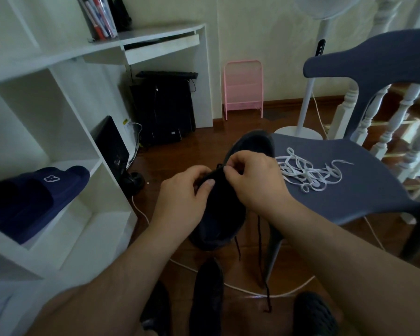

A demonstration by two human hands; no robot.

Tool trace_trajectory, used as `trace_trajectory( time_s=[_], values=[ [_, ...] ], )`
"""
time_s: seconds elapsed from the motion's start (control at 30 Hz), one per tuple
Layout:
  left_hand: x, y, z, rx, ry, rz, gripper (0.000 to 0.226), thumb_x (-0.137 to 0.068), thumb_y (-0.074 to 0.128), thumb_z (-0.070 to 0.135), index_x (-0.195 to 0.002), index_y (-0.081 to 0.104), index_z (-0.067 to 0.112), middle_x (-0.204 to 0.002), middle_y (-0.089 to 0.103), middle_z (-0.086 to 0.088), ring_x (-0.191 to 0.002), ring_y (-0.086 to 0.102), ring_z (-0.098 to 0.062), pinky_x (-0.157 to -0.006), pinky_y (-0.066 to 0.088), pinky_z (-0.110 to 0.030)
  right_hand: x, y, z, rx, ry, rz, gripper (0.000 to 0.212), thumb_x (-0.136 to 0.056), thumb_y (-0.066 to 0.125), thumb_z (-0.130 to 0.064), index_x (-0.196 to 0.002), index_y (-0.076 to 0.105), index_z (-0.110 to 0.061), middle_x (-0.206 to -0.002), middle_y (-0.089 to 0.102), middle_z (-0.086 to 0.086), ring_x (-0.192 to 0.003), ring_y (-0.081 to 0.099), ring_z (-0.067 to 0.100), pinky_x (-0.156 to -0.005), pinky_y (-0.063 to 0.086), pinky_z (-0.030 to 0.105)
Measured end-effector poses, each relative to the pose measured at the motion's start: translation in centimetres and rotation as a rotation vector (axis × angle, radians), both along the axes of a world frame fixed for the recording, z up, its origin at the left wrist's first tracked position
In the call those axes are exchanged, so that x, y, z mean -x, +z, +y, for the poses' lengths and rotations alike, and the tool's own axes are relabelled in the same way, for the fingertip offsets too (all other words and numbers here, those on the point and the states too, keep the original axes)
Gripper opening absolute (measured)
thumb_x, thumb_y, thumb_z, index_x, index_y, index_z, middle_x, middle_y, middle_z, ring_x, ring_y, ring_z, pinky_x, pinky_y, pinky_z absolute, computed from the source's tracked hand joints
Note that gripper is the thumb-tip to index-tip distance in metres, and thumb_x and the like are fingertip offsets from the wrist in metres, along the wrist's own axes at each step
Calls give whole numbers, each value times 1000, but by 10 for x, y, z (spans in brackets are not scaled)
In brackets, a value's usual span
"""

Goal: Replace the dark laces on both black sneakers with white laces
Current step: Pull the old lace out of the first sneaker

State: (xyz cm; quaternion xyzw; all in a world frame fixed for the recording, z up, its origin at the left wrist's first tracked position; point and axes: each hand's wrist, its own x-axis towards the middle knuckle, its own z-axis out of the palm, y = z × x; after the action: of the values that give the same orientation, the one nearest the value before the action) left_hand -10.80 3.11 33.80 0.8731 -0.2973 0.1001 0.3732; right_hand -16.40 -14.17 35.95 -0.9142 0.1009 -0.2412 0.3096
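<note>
- Both hands cover the held sneaker [224, 209] at its lacing, so the eyelets are hidden.
- At six o'clock, the second sneaker [207, 297] runs off the bottom edge.
- At twelve o'clock, the fan [325, 7] head is cropped.

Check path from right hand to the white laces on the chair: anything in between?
Nothing visible. The white laces lie in the open on the chair seat, just right of the right hand, which now pinches the dark lace on the sneaker.
</note>
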Motion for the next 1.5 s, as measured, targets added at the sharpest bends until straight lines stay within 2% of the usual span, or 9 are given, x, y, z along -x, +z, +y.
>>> trace_trajectory(
  time_s=[0.23, 0.5, 0.7, 0.83, 0.9, 1.03, 1.13, 1.33, 1.5],
  values=[
    [-7, -4, 2, -77, 4, -95, 22, -107, 54, 46, -102, 70, 33, -88, 62, 16, -81, 58, 0, -62, 41, -19, -2, -2, 6, 40, 75, 46, 13, -96, 64, -32, -84, 63, -31, -82, 65, -10, -80, 58, 9, -70, 44, 27],
    [-3, -4, 0, -71, 72, -181, 23, -102, 54, 48, -94, 70, 34, -82, 56, 13, -77, 54, -7, -62, 45, -32, -4, -7, 5, 284, 115, 50, 18, -98, 60, -39, -93, 73, -28, -86, 61, -8, -90, 54, 19, -82, 47, 38],
    [-13, 6, 9, -32, 156, -149, 28, -103, 55, 50, -95, 77, 35, -86, 68, 15, -80, 63, -7, -64, 54, -35, -3, 2, -15, -22, -48, -4, 16, -96, 66, -32, -86, 75, -24, -86, 66, -7, -82, 61, 13, -71, 45, 30],
    [-12, 9, 12, 10, 169, -121, 30, -103, 57, 48, -91, 78, 31, -80, 70, 14, -75, 64, -5, -62, 57, -41, -2, -3, -34, -130, -162, 121, 22, -92, 65, -25, -71, 58, -21, -71, 60, -5, -75, 60, 20, -62, 42, 31],
    [-10, 8, 11, 8, 163, -107, 31, -103, 57, 46, -84, 76, 29, -73, 68, 11, -69, 62, -6, -58, 56, -42, -1, -5, -29, -105, -107, 167, 8, -88, 66, -27, -86, 61, -21, -83, 63, -4, -81, 61, 20, -70, 49, 36],
    [-8, 7, 8, -4, 162, -104, 33, -102, 57, 48, -79, 73, 30, -66, 64, 10, -64, 60, -6, -54, 54, -42, 2, 2, -9, 112, 41, 88, 38, -85, 61, -41, -122, 65, -31, -117, 60, -7, -110, 56, 20, -94, 50, 42],
    [-4, 6, 4, -26, 136, -124, 36, -101, 55, 51, -76, 71, 31, -63, 61, 10, -60, 58, -5, -51, 52, -41, 1, 1, 4, 307, 84, 96, 32, -90, 61, -50, -116, 67, -33, -115, 60, -9, -110, 54, 23, -90, 51, 48],
    [2, 6, -3, -59, 125, -111, 36, -101, 54, 51, -75, 71, 31, -61, 61, 12, -59, 58, -3, -51, 53, -38, -3, 3, 7, 435, 30, 73, 15, -96, 62, -41, -95, 70, -28, -96, 63, -7, -100, 54, 26, -79, 50, 44],
    [-10, 12, 8, -31, 192, -89, 32, -101, 58, 50, -79, 73, 32, -66, 64, 14, -66, 61, -4, -57, 54, -37, -6, 6, -27, 100, -126, 129, 20, -92, 63, -34, -74, 59, -25, -77, 62, -4, -77, 60, 21, -67, 49, 37]
  ],
)
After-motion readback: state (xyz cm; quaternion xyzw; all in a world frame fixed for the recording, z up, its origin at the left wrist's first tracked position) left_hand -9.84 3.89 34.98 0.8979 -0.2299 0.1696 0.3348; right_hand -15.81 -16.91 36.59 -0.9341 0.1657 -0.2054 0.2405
